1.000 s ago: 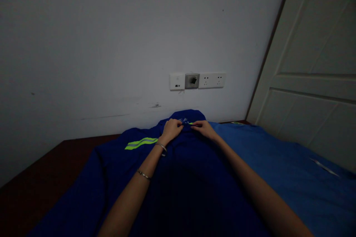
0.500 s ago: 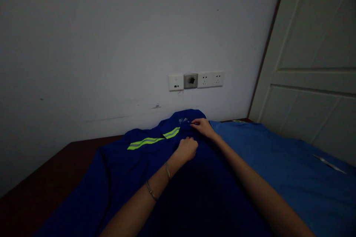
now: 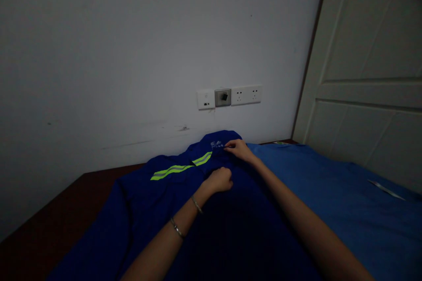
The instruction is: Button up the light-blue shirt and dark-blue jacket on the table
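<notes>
A dark blue work jacket [image 3: 158, 210] with a yellow-green reflective stripe [image 3: 174, 170] lies spread out in front of me. White print [image 3: 216, 144] shows on its upper part, close to my right hand. My right hand [image 3: 239, 149] pinches the jacket's cloth between thumb and fingertips beside that print. Nearer to me, my left hand [image 3: 219, 180] is closed over the middle of the jacket, fingers curled; what they grip is hidden beneath them. Two bracelets circle the left forearm. The jacket's lower part is lost in shadow.
A lighter blue cloth [image 3: 329, 197] with a white strip [image 3: 385, 189] on it covers the right side. Dark red-brown surface [image 3: 85, 202] shows at left. A wall with a row of sockets [image 3: 246, 95] rises behind; a panelled door [image 3: 365, 61] stands at right.
My left hand has dropped slightly toward me, its fist turned a little. The right hand keeps its pinch in about the same place. The view has shifted slightly.
</notes>
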`<state>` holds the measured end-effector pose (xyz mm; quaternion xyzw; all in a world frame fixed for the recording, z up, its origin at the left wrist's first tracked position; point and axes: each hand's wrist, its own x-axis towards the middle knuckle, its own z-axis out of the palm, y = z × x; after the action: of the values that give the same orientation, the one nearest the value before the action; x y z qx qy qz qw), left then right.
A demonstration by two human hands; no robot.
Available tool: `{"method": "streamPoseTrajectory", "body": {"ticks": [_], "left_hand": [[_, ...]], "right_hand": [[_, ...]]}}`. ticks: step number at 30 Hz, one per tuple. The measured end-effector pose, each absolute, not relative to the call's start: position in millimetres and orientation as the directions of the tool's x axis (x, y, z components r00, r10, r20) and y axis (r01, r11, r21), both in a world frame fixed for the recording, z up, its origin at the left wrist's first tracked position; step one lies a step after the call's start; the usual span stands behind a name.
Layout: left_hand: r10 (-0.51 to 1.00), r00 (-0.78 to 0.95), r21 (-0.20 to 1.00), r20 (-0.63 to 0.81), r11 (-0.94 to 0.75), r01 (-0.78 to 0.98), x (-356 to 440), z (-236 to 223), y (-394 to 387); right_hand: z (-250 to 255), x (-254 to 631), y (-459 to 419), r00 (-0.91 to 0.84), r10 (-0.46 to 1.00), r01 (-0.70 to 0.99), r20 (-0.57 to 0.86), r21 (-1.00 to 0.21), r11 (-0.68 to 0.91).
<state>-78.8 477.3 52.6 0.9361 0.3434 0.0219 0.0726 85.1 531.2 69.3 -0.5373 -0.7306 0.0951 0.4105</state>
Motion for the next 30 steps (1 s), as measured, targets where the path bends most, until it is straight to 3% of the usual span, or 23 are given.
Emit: {"method": "streamPoseTrajectory", "body": {"ticks": [3,6,16,23,26,30], "left_hand": [[0.696,0.713,0.258,0.083,-0.707,0.659,-79,46,494],[0.795,0.567,0.246,0.215,-0.606,0.756,-77,38,508],[0.856,0.438,0.209,0.275,-0.498,0.842,-64,28,519],[0.884,0.412,0.128,0.220,-0.444,0.887,-63,27,516],[0.829,0.470,0.046,0.303,-0.505,0.862,-69,29,508],[0.649,0.618,-0.108,0.443,-0.646,0.756,-77,36,494]], "right_hand": [[71,86,532,-0.094,0.873,0.695,0.479,-0.596,0.402],[72,87,532,-0.094,0.881,0.683,0.463,-0.614,0.396],[72,85,530,-0.085,0.872,0.706,0.481,-0.589,0.394],[72,85,529,-0.074,0.885,0.694,0.460,-0.614,0.377],[73,86,528,-0.064,0.889,0.681,0.453,-0.631,0.370],[72,86,530,-0.057,0.891,0.655,0.451,-0.656,0.374]]}}
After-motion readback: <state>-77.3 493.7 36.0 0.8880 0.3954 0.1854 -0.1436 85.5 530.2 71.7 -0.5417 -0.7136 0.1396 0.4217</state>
